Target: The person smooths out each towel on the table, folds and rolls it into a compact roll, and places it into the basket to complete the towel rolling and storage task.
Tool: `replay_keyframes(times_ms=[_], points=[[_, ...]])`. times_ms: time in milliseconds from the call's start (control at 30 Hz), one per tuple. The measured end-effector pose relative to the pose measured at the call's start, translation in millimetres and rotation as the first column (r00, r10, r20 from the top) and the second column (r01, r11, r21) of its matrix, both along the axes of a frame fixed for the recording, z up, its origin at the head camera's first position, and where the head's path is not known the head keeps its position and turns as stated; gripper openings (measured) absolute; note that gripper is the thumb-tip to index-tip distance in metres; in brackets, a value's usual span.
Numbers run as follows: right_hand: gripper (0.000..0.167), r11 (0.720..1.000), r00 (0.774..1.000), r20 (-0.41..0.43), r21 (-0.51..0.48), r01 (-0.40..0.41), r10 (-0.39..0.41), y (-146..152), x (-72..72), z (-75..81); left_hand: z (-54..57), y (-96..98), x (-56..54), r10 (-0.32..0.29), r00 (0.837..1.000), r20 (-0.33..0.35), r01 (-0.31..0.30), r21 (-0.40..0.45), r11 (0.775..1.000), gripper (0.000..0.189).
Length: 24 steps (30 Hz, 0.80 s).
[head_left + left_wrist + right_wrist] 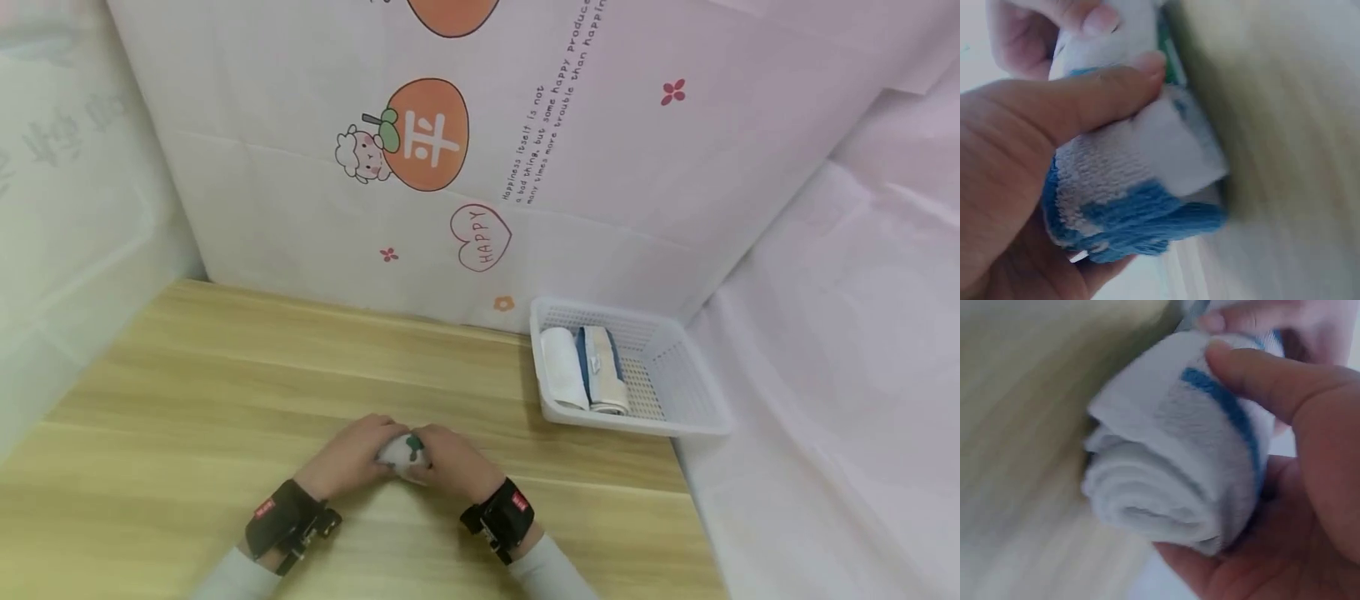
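A rolled white towel with blue and green patches is held between both hands above the wooden table. My left hand grips one end, its thumb laid across the roll; the blue-and-white towel with a white tag fills the left wrist view. At the other end my right hand grips the roll with the thumb on top and fingers beneath. The spiral end of the towel and a blue stripe show in the right wrist view. The two thumbs are close together.
At the table's back right stands a white plastic basket. A white roll and a beige-and-blue rolled cloth lie in its left part. Printed white sheets hang behind and at both sides.
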State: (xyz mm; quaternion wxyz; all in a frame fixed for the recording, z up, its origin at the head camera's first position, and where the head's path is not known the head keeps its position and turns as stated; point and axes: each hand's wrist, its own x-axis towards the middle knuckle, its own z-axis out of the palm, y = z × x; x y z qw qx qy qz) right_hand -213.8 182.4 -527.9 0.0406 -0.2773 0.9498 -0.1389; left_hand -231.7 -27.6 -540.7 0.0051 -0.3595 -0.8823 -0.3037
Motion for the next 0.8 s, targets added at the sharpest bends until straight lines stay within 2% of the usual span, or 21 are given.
replay_keyframes(times_ms=[67, 167, 200, 267, 367, 467, 567, 633, 800], points=[[0.048, 0.997, 0.995, -0.096, 0.080, 0.000, 0.008, -5, 7.3, -1.2, -0.2, -0.5, -0.9, -0.014, 1.000, 0.028, 0.014, -0.012, 1.000, 0.046], [0.052, 0.984, 0.970, -0.241, 0.178, 0.030, 0.014, -10, 15.8, -2.9, 0.2, 0.5, -2.6, -0.029, 0.998, 0.046, 0.030, -0.029, 0.999, 0.040], [0.052, 0.981, 0.964, -0.265, 0.192, 0.039, 0.014, -11, 16.7, -3.9, 0.1, 1.4, -2.9, -0.035, 0.998, 0.046, 0.037, -0.031, 0.999, 0.037], [0.049, 0.983, 0.961, -0.275, 0.176, 0.052, -0.001, -11, 16.7, -5.7, -0.4, 3.5, -2.9, -0.039, 0.998, 0.039, 0.040, -0.036, 0.999, 0.035], [0.044, 0.990, 0.969, -0.245, 0.130, 0.050, -0.017, -10, 13.0, -7.8, -1.2, 6.6, -2.5, -0.039, 0.999, 0.027, 0.041, -0.041, 0.998, 0.039], [0.039, 0.997, 0.978, -0.207, 0.063, 0.051, -0.037, -2, 10.2, -5.9, 2.7, 16.2, -6.0, -0.073, 0.996, 0.046, 0.075, -0.047, 0.996, 0.044], [0.035, 0.997, 0.981, -0.181, 0.010, 0.080, -0.077, 14, 10.0, 5.6, 15.1, 31.3, -13.4, -0.114, 0.991, 0.063, 0.116, -0.032, 0.993, 0.047], [0.033, 0.992, 0.980, -0.157, -0.038, 0.118, -0.122, 28, 11.0, 19.7, 27.7, 44.1, -19.5, -0.144, 0.989, 0.047, 0.144, -0.009, 0.990, 0.048], [0.033, 0.957, 0.947, -0.150, -0.102, 0.272, -0.285, 71, 17.2, 65.7, 62.3, 85.6, -34.0, -0.200, 0.979, -0.038, 0.203, 0.088, 0.975, 0.058]])
